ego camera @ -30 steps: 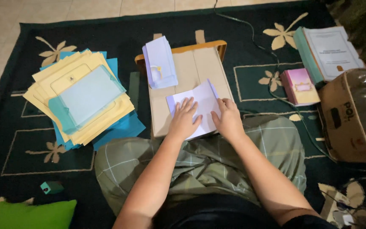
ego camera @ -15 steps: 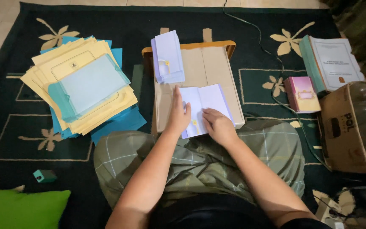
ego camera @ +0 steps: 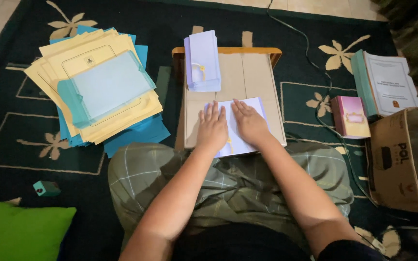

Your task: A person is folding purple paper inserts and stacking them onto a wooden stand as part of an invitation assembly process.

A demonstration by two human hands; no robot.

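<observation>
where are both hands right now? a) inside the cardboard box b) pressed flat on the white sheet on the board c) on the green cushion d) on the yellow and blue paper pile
b: the left hand and right hand lie flat, side by side, on the white sheet on the board.

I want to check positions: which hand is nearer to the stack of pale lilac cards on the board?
Left. The left hand lies directly below the stack; the right hand is further right.

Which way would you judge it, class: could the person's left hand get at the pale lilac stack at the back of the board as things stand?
Probably yes. The left hand lies flat on the white sheet, and the lilac stack sits straight ahead on the same board, with only bare board between them.
</observation>
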